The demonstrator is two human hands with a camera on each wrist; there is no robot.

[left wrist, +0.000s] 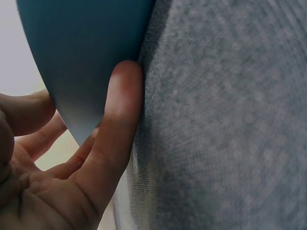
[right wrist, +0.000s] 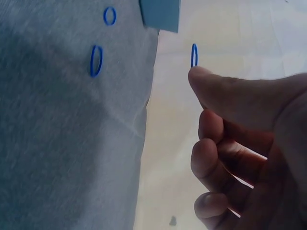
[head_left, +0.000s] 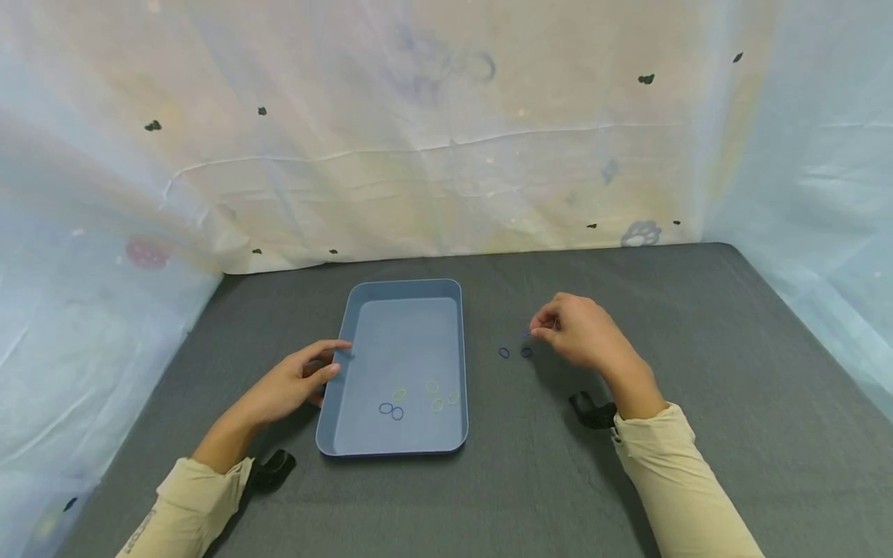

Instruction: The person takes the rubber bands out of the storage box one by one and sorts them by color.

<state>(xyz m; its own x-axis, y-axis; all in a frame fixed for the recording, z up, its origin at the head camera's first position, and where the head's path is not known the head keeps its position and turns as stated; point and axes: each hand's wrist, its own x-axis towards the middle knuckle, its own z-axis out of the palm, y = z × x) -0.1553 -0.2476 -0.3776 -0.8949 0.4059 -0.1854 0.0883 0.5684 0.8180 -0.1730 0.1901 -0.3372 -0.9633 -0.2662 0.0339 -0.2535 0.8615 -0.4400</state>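
A shallow blue-grey tray (head_left: 412, 333) lies on the dark table. My left hand (head_left: 296, 381) holds its left side, with fingers over the rim and along the outer wall; in the left wrist view a fingertip (left wrist: 125, 88) rests low on that wall. Between thumb and finger, my right hand (head_left: 582, 329) pinches a thin blue rubber band (right wrist: 193, 56), raised off the cloth. Two more blue bands (right wrist: 91, 62) lie below it, right of the tray. Inside the tray, toward the near end, are two blue bands (head_left: 392, 411) close together and several yellow ones (head_left: 432, 408).
Dark grey cloth (head_left: 488, 504) covers the table. Pale patterned curtains (head_left: 432, 194) hang along the back and both sides. Each wrist carries a black device (head_left: 591, 411) close to the tabletop.
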